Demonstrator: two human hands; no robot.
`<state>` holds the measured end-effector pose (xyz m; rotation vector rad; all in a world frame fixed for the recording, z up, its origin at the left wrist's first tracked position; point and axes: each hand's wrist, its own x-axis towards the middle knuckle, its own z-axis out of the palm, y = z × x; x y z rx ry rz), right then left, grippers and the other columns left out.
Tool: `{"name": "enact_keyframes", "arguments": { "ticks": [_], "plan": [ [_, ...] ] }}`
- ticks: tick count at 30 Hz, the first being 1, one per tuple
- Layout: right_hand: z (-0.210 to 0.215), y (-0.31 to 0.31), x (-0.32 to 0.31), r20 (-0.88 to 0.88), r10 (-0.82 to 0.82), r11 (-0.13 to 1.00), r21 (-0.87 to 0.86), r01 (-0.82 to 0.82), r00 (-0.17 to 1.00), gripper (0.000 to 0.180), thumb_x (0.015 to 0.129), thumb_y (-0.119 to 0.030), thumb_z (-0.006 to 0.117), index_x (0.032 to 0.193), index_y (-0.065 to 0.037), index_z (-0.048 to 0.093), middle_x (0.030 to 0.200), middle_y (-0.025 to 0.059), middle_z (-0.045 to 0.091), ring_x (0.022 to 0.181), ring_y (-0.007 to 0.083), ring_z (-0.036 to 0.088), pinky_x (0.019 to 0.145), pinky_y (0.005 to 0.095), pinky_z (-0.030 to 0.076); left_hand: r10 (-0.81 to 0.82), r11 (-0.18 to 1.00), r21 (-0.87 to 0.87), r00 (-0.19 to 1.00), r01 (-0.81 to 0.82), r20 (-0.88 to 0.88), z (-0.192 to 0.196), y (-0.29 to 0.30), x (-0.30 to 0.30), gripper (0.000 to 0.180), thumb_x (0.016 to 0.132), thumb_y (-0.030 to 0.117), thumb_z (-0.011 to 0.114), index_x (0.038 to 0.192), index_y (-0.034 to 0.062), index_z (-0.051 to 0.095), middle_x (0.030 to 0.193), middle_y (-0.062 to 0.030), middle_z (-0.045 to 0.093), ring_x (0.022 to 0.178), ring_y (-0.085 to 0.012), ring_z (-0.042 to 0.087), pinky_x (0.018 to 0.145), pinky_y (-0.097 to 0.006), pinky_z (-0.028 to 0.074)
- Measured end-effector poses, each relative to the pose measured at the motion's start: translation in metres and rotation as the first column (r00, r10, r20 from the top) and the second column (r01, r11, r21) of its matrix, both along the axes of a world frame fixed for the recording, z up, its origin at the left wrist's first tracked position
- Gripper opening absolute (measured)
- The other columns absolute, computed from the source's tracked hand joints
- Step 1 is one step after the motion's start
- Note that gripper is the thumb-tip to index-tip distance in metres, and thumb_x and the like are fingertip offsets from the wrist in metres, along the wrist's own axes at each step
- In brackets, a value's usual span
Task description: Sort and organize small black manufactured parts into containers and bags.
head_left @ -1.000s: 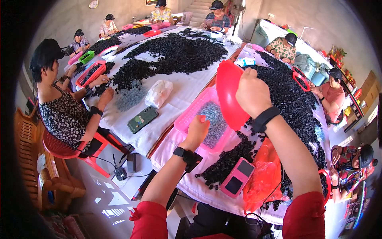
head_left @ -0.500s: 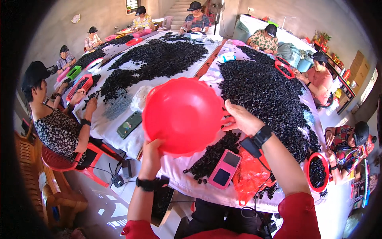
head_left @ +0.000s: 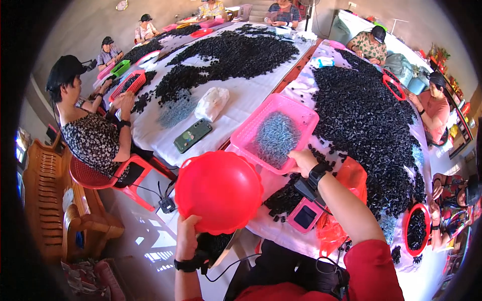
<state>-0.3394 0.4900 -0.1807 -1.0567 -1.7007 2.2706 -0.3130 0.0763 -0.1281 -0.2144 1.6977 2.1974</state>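
Note:
My left hand [head_left: 187, 236] grips the near rim of an empty red plastic bowl [head_left: 219, 188] with a wavy edge, thumb inside. The bowl is held tilted over the table's near edge. My right hand [head_left: 304, 161] is closed on the near right rim of a pink plastic basket [head_left: 242, 143]. In the basket lies a heap of thin silvery-blue pieces [head_left: 277, 138], too small to name. Small black pieces [head_left: 283, 195] are piled on the cloth beside the basket, below my right forearm.
A large heap of black pieces [head_left: 361, 130] covers the right table, another [head_left: 231, 57] the left. Nearby lie a green-cased phone [head_left: 193, 135], white plastic bag [head_left: 212, 104], pink-framed device [head_left: 305, 215] and red plastic bag [head_left: 344, 205]. A seated co-worker [head_left: 95, 123] is at left; several others sit around.
My right hand has let go of the bowl and taken hold of the pink basket, which the bowl hid before. The bowl has come nearer in my left hand. The view has shifted.

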Motion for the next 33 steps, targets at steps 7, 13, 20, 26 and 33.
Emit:
{"name": "enact_keyframes", "arguments": {
  "ticks": [7, 13, 20, 26, 33],
  "plan": [
    [0.007, 0.004, -0.013, -0.043, -0.094, 0.995, 0.009, 0.095, 0.995, 0.019, 0.080, -0.007, 0.064, 0.096, 0.000, 0.057, 0.084, 0.0086, 0.060, 0.066, 0.0245, 0.065, 0.059, 0.0452, 0.059, -0.015, 0.999, 0.049, 0.999, 0.012, 0.045, -0.017, 0.012, 0.005, 0.044, 0.080, -0.001, 0.050, 0.124, -0.0051, 0.054, 0.105, -0.0122, 0.068, 0.087, -0.0234, 0.070, 0.071, -0.034, 0.059],
    [0.000, 0.039, -0.035, 0.028, -0.103, 0.992, 0.074, 0.101, 0.994, 0.022, 0.080, -0.009, 0.065, 0.100, -0.001, 0.056, 0.088, 0.0095, 0.056, 0.070, 0.0278, 0.063, 0.062, 0.0457, 0.060, -0.083, 0.996, 0.039, 0.993, 0.080, 0.081, -0.023, 0.032, -0.004, 0.040, 0.086, 0.004, 0.053, 0.126, -0.0037, 0.054, 0.109, -0.0120, 0.067, 0.091, -0.0233, 0.069, 0.073, -0.032, 0.059],
    [0.039, 0.037, -0.007, -0.072, 0.038, 0.998, -0.041, -0.041, 0.997, 0.047, 0.090, -0.013, 0.061, 0.129, 0.003, 0.041, 0.115, 0.0215, 0.055, 0.100, 0.0362, 0.062, 0.082, 0.0486, 0.058, -0.039, 0.997, 0.070, 0.999, 0.038, 0.016, -0.028, 0.062, -0.015, 0.040, 0.092, 0.014, 0.063, 0.128, -0.0017, 0.055, 0.116, -0.0113, 0.066, 0.099, -0.0218, 0.067, 0.082, -0.034, 0.056],
    [0.103, 0.027, 0.095, -0.011, 0.276, 0.941, 0.204, -0.268, 0.961, 0.040, 0.096, -0.010, 0.051, 0.129, 0.011, 0.045, 0.115, 0.0229, 0.061, 0.099, 0.0297, 0.066, 0.089, 0.0393, 0.057, -0.058, 0.992, -0.109, 0.992, 0.070, 0.113, -0.005, 0.042, 0.012, 0.054, 0.094, 0.023, 0.064, 0.137, 0.0016, 0.040, 0.117, -0.0092, 0.060, 0.091, -0.0170, 0.064, 0.070, -0.025, 0.051],
    [0.133, 0.016, 0.235, 0.172, 0.259, 0.308, 0.918, -0.250, 0.950, 0.053, 0.090, -0.018, 0.065, 0.133, 0.004, 0.045, 0.121, 0.0253, 0.056, 0.111, 0.0357, 0.058, 0.093, 0.0457, 0.049, -0.042, 0.978, -0.206, 0.935, -0.033, -0.353, -0.017, 0.076, 0.075, 0.038, 0.091, 0.006, 0.062, 0.126, 0.0018, 0.048, 0.094, -0.0005, 0.049, 0.080, -0.0078, 0.048, 0.069, -0.020, 0.041]
  ]
}}
